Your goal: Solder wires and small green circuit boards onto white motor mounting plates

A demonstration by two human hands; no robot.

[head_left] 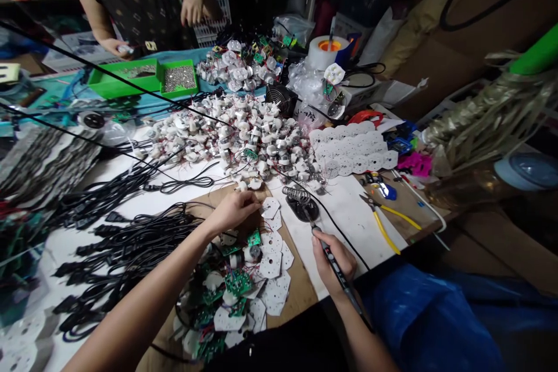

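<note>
My left hand (235, 210) is curled, its fingertips pinched on a small white LED board (269, 207) at the far end of a row of such boards (272, 261). My right hand (333, 258) is wrapped round a black soldering iron (335, 264), whose tip points toward the coiled iron stand (300, 200). Green circuit boards (238, 282) lie mixed with the white ones near my left forearm.
A large heap of white lamp parts with wires (235, 136) fills the table's middle. Black power cords (117, 232) lie at left. Yellow-handled pliers (386, 222) and scalloped white panels (353, 148) sit at right. Another person (131, 0) stands behind green trays (143, 78).
</note>
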